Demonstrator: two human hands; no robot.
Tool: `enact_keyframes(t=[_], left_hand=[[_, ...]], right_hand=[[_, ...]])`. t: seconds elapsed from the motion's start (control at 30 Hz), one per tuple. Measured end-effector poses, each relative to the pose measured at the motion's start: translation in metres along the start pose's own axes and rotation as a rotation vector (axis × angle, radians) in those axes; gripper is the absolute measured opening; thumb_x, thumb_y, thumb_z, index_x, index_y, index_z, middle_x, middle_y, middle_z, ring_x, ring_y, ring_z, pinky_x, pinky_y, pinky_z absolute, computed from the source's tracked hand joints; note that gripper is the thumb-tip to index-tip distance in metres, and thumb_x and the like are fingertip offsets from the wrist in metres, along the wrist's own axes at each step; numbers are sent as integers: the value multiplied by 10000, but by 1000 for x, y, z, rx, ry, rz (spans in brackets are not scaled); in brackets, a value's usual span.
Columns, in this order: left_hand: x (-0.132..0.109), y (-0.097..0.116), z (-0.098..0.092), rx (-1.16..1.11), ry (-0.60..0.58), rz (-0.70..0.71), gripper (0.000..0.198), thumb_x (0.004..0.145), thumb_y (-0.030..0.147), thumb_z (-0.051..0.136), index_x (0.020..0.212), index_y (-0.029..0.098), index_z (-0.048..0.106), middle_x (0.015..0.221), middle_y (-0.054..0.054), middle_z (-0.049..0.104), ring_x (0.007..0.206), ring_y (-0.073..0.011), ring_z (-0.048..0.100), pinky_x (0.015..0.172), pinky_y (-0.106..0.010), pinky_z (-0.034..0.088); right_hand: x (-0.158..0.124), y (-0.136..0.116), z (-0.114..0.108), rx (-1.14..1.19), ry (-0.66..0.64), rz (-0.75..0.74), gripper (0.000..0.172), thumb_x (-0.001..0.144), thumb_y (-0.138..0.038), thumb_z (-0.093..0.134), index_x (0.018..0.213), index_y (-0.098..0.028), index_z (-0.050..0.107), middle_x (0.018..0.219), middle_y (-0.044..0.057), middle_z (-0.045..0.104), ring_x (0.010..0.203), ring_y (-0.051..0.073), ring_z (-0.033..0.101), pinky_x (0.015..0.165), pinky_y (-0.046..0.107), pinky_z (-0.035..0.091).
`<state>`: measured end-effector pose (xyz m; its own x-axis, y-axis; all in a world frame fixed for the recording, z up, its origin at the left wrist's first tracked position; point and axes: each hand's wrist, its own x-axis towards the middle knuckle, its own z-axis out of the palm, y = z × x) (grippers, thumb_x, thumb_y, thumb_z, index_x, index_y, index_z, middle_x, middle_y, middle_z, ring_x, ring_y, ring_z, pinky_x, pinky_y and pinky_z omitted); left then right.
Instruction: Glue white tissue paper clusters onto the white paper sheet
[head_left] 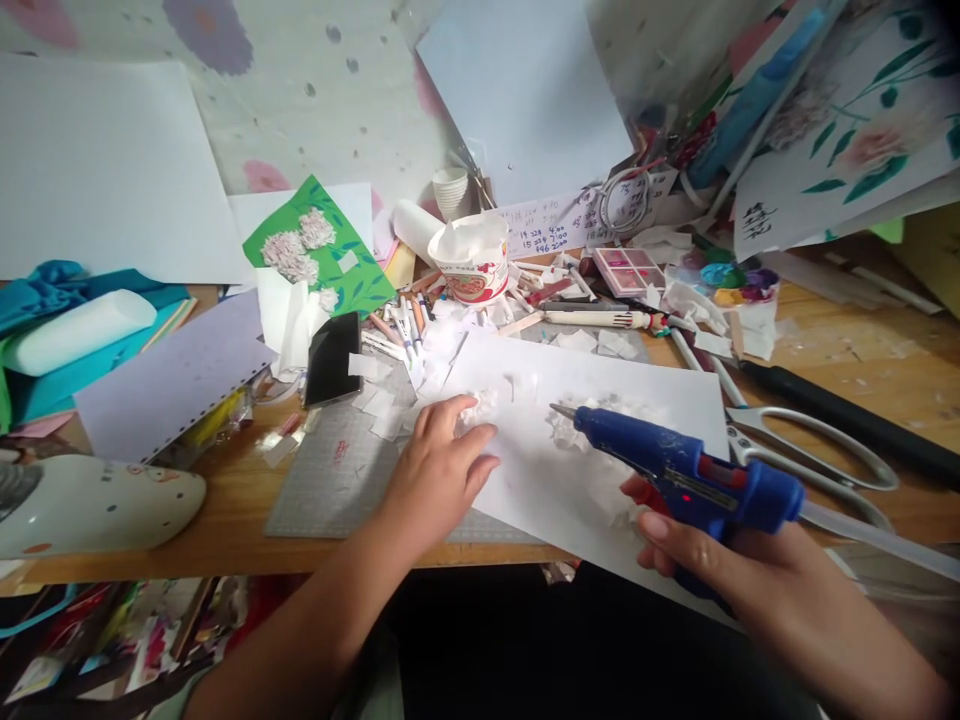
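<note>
A blue glue gun (675, 465) with a glue stick in its back is held in my right hand (720, 560), its nozzle pointing left over a white sheet (525, 480). Crumpled white paper pieces (592, 425) lie on the sheet beneath the gun. My left hand (442, 465) rests at the sheet's left part, fingers apart and curved, beside a small white crumpled piece (484, 405). Whether its fingertips touch that piece I cannot tell. A thin white bit stands just right of it.
Scissors (810, 450) lie right of the sheet. Behind it are a paper bowl (469, 260), scattered pens and a pink palette (630, 272). On the left are a phone (334, 360), a grey cutting mat (315, 500), a green card with paper flowers (352, 250) and a white bottle (112, 500).
</note>
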<state>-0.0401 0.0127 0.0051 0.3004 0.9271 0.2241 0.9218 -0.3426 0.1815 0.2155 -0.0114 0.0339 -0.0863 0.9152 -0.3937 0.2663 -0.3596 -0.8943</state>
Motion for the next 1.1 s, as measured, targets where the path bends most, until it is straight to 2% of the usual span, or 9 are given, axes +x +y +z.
enact_keyframes(t=[0.1, 0.2, 0.3, 0.37, 0.5, 0.57, 0.73, 0.93, 1.1], left_hand=[[2, 0, -2, 28, -19, -5, 206, 844, 207, 543, 1021, 236, 644, 1243, -100, 442, 1100, -285, 448, 871, -444, 486], [2, -1, -1, 53, -7, 8, 176, 845, 165, 520, 925, 221, 667, 1190, -93, 477, 1054, -265, 473, 855, -434, 494], [0, -3, 1, 58, 38, 17, 153, 838, 150, 524, 842, 197, 670, 1133, -87, 512, 1012, -246, 497, 845, -414, 498], [-2, -5, 2, 40, 68, 20, 152, 838, 145, 524, 828, 189, 670, 1114, -86, 524, 1014, -240, 508, 849, -401, 497], [-7, -13, 4, -53, 98, 25, 182, 846, 137, 509, 854, 204, 678, 1149, -82, 509, 1022, -215, 538, 858, -367, 497], [-8, -16, 6, -106, 109, 15, 181, 845, 142, 511, 861, 208, 679, 1149, -78, 512, 992, -200, 560, 842, -354, 505], [-8, -21, 6, -161, 134, -1, 168, 840, 142, 521, 859, 212, 673, 1108, -68, 551, 899, -182, 592, 768, -338, 518], [-8, -23, 7, -225, 144, -15, 143, 817, 116, 534, 831, 205, 645, 1073, -62, 565, 898, -180, 602, 737, -311, 517], [-7, -23, 7, -251, 141, -45, 147, 802, 103, 538, 826, 206, 640, 1053, -55, 575, 821, -161, 606, 708, -306, 516]], right_hand=[[2, 6, -12, -12, -13, -22, 441, 620, -523, 708, 920, -200, 686, 681, 54, 687, 581, 199, 639, 541, 285, 568], [-3, 6, -9, -7, -27, -46, 437, 634, -511, 704, 952, -212, 678, 679, 50, 689, 569, 201, 642, 526, 279, 565], [-8, -4, 12, -32, -109, -95, 425, 702, -515, 646, 1001, -213, 657, 823, 63, 711, 612, 196, 652, 609, 302, 570], [-4, -11, 30, -66, -188, -143, 407, 754, -508, 595, 1009, -194, 639, 817, 65, 702, 693, 210, 660, 667, 320, 562], [15, -11, 51, -146, -161, -203, 413, 818, -476, 518, 1109, -192, 590, 882, 72, 682, 737, 223, 654, 685, 361, 542], [23, -8, 51, -245, -148, -241, 424, 823, -453, 514, 1155, -195, 568, 862, 70, 675, 776, 239, 648, 705, 377, 529], [30, -6, 47, -493, -152, -341, 382, 835, -414, 485, 1145, -210, 572, 971, 82, 650, 902, 260, 615, 767, 390, 498], [34, -13, 51, -594, -194, -304, 353, 837, -370, 473, 1135, -210, 575, 1013, 80, 625, 906, 250, 592, 827, 404, 462], [35, -13, 52, -612, -195, -273, 356, 820, -353, 482, 1127, -199, 576, 1037, 83, 616, 934, 257, 582, 845, 411, 448]])
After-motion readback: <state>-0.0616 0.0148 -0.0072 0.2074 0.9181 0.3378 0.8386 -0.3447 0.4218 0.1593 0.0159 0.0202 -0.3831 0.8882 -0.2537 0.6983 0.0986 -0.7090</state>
